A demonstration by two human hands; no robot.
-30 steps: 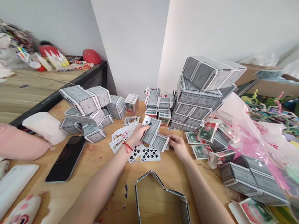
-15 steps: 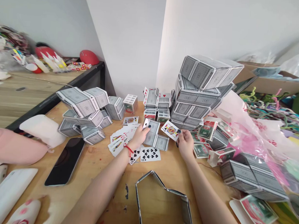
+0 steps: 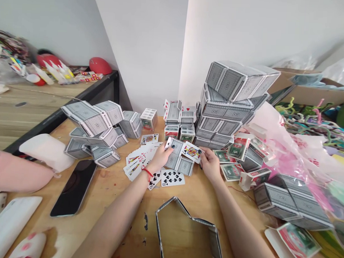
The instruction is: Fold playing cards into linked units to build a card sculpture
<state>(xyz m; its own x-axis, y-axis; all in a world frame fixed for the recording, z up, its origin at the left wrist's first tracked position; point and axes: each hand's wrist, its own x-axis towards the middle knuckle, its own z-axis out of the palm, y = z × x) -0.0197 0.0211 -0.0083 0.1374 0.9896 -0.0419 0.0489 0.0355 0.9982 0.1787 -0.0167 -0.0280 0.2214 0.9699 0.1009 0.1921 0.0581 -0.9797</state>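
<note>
Pinching a face card (image 3: 191, 151) by its right edge, the right hand (image 3: 210, 167) holds it face up, thumb and fingers closed on it. The left hand (image 3: 160, 157) is closed on the upper left end of a strip (image 3: 178, 162) of grey-backed cards, and a red cord (image 3: 147, 172) circles its wrist. The strip lies mid-table (image 3: 123, 203) between the two hands. The face card overlaps the strip's upper right corner, though whether they touch cannot be told. Loose cards (image 3: 138, 160) fan face up left of the left hand, and spade cards (image 3: 172, 177) lie just below the strip. Behind stands a tall stack (image 3: 230, 105) of card blocks. A card ring (image 3: 186, 223) sits nearest the camera, a phone (image 3: 74, 187) to the left, beside another person's pink sleeve (image 3: 16, 173).
</note>
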